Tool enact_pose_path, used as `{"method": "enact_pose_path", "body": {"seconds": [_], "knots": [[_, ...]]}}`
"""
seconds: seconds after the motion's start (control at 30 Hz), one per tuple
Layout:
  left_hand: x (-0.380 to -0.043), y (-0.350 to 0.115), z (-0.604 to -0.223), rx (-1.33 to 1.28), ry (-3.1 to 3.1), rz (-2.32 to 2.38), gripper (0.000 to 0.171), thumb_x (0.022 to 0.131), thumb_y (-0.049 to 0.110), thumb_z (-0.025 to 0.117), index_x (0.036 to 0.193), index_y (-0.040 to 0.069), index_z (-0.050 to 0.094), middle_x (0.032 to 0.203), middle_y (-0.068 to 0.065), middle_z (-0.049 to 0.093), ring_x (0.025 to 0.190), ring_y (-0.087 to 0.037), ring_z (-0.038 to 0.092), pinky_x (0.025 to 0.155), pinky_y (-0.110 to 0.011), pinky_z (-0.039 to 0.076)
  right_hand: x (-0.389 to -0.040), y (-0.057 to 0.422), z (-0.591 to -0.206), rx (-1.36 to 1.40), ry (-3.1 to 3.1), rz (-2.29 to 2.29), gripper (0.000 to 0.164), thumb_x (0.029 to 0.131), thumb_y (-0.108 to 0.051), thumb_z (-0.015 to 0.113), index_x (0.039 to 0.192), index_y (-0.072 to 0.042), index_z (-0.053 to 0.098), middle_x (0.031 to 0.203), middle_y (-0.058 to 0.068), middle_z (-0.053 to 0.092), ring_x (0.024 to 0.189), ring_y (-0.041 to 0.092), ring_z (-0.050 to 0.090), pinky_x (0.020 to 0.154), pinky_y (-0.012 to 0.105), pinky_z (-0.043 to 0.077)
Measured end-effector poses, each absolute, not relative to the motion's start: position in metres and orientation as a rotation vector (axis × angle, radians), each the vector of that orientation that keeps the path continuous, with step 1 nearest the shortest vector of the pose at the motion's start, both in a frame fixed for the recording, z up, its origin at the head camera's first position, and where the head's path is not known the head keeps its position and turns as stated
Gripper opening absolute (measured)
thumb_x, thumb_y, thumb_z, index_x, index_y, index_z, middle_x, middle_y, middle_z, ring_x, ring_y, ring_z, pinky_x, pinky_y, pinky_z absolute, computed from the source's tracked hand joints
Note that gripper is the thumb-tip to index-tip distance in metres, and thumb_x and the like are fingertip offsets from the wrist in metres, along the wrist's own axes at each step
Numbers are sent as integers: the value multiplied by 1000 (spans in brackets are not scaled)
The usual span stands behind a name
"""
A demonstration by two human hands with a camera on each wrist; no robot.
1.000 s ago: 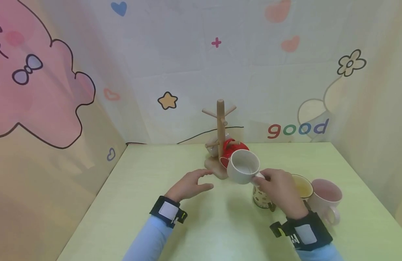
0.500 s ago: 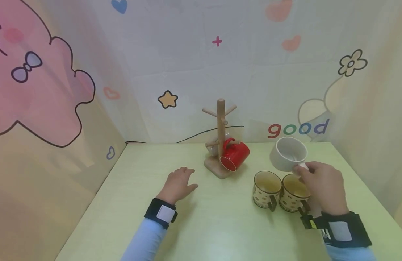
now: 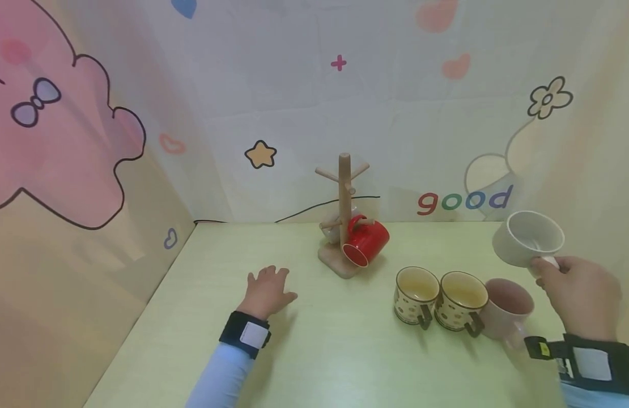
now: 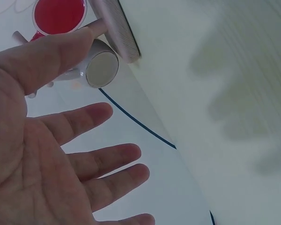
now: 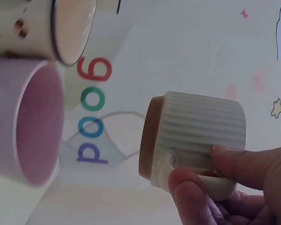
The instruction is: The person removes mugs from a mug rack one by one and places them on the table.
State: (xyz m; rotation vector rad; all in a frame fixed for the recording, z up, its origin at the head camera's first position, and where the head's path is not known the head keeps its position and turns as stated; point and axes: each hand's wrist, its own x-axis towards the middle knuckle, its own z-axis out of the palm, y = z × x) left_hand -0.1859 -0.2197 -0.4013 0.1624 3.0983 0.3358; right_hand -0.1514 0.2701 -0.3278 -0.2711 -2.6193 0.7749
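My right hand (image 3: pixel 582 289) grips a white mug (image 3: pixel 530 235) by its handle, raised above the table at the far right. In the right wrist view the mug (image 5: pixel 203 129) shows ribbed sides and a brown base, thumb and fingers round the handle. My left hand (image 3: pixel 265 292) hovers over the table at centre left, fingers spread and holding nothing. Behind it stands a wooden mug tree (image 3: pixel 344 198). A red mug (image 3: pixel 368 242) hangs from a lower peg, and a pale mug (image 4: pixel 102 68) hangs behind the post, partly hidden in the head view.
Two cream patterned mugs (image 3: pixel 416 294) and a pink mug (image 3: pixel 507 309) stand in a row on the pale green table (image 3: pixel 314 362) at right, handles toward me. A printed cloth backdrop (image 3: pixel 396 113) rises behind the table.
My right hand has carried the white mug rightward, from in front of the mug tree to past the pink mug. My left hand has drawn back left, away from the tree, its fingers spreading.
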Motion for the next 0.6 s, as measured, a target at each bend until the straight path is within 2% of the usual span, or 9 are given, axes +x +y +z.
{"method": "enact_pose_path", "body": {"seconds": [0.07,0.13,0.27,0.43,0.6], "knots": [[-186,-220,-401,158,3088,341,60,89,37,73,135,3,56,134,-25,52,128,-45,46,106,-69,27,-151,279,-332,-272,-2593,762,44,95,-30,54,96,10,72,79,21,72,60,17,55,59,38,31],[-186,-220,-401,159,3084,337,60,88,37,74,135,3,56,134,-25,53,127,-45,46,105,-69,27,-150,286,-334,-284,-2582,756,42,93,-30,53,89,8,73,75,19,72,58,13,51,59,38,30],[-186,-220,-402,169,3089,319,59,89,37,73,134,3,56,133,-25,53,126,-45,47,105,-69,29,-145,298,-339,-352,-2610,776,44,94,-30,51,83,8,71,72,19,70,60,22,52,57,39,31],[-186,-218,-402,184,3083,332,58,90,37,71,134,2,56,134,-26,53,126,-45,47,105,-69,29,-140,308,-348,-440,-2627,788,45,94,-26,51,72,9,69,60,14,64,55,25,47,54,38,30],[-187,-219,-405,192,3064,369,58,91,37,70,136,3,55,137,-25,52,129,-43,45,106,-68,28,-139,316,-364,-485,-2666,725,42,90,-22,53,63,7,65,54,13,61,53,28,49,55,42,30]]}}
